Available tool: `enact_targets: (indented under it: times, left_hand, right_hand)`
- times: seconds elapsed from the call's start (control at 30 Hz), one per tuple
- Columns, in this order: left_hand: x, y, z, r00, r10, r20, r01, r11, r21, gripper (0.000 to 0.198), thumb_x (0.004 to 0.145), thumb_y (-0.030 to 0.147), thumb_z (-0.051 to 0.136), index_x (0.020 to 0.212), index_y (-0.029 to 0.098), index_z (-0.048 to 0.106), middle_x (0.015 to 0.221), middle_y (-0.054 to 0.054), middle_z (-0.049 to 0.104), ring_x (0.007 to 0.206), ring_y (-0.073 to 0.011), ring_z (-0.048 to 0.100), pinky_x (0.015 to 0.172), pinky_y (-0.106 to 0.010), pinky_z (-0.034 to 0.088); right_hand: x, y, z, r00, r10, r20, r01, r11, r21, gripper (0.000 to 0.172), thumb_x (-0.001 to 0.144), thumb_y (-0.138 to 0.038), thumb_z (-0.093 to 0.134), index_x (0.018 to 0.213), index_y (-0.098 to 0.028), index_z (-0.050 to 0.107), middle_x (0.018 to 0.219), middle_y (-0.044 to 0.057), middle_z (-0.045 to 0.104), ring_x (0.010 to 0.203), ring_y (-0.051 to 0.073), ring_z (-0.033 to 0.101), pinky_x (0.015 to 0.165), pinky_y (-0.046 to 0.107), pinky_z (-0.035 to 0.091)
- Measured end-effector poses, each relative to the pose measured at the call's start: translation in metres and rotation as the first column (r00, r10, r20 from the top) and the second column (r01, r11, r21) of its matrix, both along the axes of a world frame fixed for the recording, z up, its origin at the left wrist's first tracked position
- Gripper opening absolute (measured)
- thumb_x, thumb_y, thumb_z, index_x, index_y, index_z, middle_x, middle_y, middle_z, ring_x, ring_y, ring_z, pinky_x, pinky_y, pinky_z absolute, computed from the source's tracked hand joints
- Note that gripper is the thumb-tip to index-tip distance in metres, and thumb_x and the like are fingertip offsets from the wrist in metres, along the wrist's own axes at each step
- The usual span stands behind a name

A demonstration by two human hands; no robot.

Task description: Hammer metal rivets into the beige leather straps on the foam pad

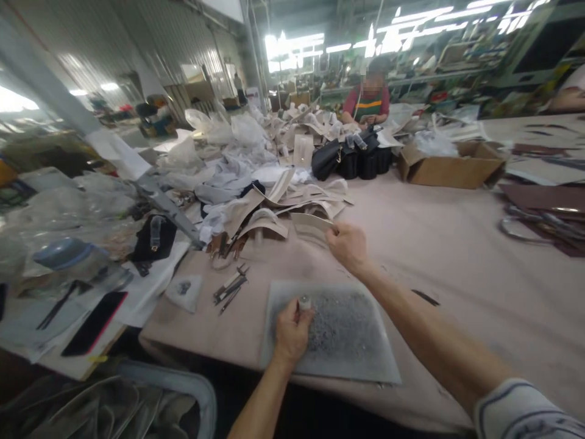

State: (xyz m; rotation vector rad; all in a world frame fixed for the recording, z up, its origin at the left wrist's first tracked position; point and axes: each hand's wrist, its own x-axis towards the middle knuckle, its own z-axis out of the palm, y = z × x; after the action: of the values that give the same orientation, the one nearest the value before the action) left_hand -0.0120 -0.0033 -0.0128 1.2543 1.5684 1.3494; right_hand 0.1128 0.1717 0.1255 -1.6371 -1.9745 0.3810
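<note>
My right hand (349,246) reaches forward over the table, its fingers pinching the end of a curved beige panel (311,227). The panel's far end is beside a heap of similar beige pieces (265,223). Nearer to me, my left hand (290,335) is closed around a small whitish round object (304,301), whose kind I cannot make out. That hand rests over a pale cutting board (351,332) with a dark, scuffed middle. To the left of the board lie several slim metal tools (231,288) and a small clear bag (183,291).
Black handbags (359,158) and a cardboard box (450,167) stand at the back. A co-worker (371,103) sits beyond them. Dark red leather pieces (543,204) lie right. A slanted metal post (158,204), a phone (95,323) and a grey-rimmed bin (208,402) are left.
</note>
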Motion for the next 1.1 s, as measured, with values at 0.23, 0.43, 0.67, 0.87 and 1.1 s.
enact_targets:
  times: [0.23, 0.43, 0.67, 0.87, 1.1]
  left_hand:
    - [-0.004, -0.003, -0.007, 0.989, 0.008, 0.149, -0.005, 1.000, -0.020, 0.029, 0.086, 0.041, 0.067, 0.102, 0.016, 0.067, 0.096, -0.007, 0.075, 0.092, -0.0223, 0.070, 0.086, -0.031, 0.054]
    - [0.001, -0.005, 0.015, 0.977, 0.052, 0.208, -0.054, 0.999, 0.003, 0.024, 0.080, 0.033, 0.073, 0.098, 0.016, 0.067, 0.097, -0.006, 0.075, 0.088, -0.0186, 0.069, 0.083, -0.027, 0.053]
    - [0.043, 0.042, 0.033, 0.944, -0.147, 0.297, 0.136, 0.989, 0.057, 0.028, 0.068, 0.029, 0.078, 0.092, 0.016, 0.071, 0.088, -0.004, 0.073, 0.078, -0.0157, 0.065, 0.072, -0.023, 0.051]
    - [0.062, 0.059, 0.006, 0.919, -0.170, 0.355, 0.166, 0.985, 0.043, 0.026, 0.068, 0.032, 0.076, 0.086, 0.015, 0.069, 0.081, -0.003, 0.073, 0.072, -0.0160, 0.065, 0.070, -0.025, 0.051]
    - [0.055, 0.056, 0.001, 0.919, -0.235, 0.316, 0.235, 0.971, 0.038, 0.023, 0.073, 0.031, 0.074, 0.089, 0.016, 0.068, 0.084, -0.004, 0.074, 0.076, -0.0170, 0.067, 0.074, -0.026, 0.052]
  right_hand:
    - [0.095, -0.164, -0.018, 0.733, 0.413, 0.540, -0.636, 0.698, 0.330, 0.027, 0.095, -0.010, 0.041, 0.092, -0.015, 0.067, 0.078, 0.006, 0.059, 0.072, 0.020, 0.045, 0.082, 0.038, 0.035]
    - [0.094, -0.251, -0.107, 0.752, 0.504, 0.426, -0.614, 0.770, 0.174, 0.022, 0.081, 0.000, 0.048, 0.083, -0.017, 0.062, 0.078, 0.004, 0.057, 0.073, 0.021, 0.047, 0.101, 0.045, 0.033]
    - [0.085, -0.256, -0.134, 0.742, 0.532, 0.408, -0.566, 0.823, -0.044, 0.015, 0.083, -0.004, 0.055, 0.083, -0.016, 0.062, 0.082, 0.005, 0.061, 0.076, 0.020, 0.052, 0.095, 0.042, 0.034]
    - [0.076, -0.258, -0.129, 0.774, 0.558, 0.298, -0.527, 0.830, -0.185, 0.012, 0.086, -0.010, 0.054, 0.082, -0.015, 0.064, 0.085, 0.007, 0.064, 0.076, 0.021, 0.053, 0.079, 0.040, 0.034]
    - [0.089, -0.255, -0.109, 0.856, 0.516, -0.037, -0.517, 0.850, -0.099, 0.020, 0.092, -0.036, 0.064, 0.085, -0.018, 0.063, 0.083, 0.004, 0.064, 0.080, 0.021, 0.056, 0.080, 0.037, 0.037]
